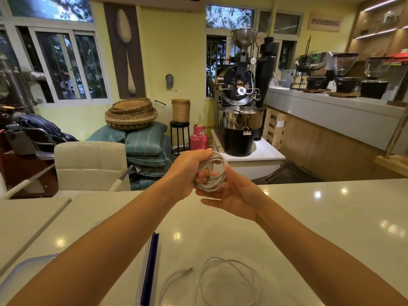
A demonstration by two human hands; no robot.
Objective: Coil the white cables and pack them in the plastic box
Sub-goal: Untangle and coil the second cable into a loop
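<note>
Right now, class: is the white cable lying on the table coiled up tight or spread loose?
Spread loose. The white cable lies in wide, slack loops on the table, one plug end trailing free.

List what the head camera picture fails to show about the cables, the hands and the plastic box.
- Coiled cable, head view: its ends and plugs are hidden by the left hand and right hand.
- Plastic box: mostly covered by the left forearm and cut by the left edge; contents unseen.
- Loose cable: lower loops cut off by the bottom edge.
</note>
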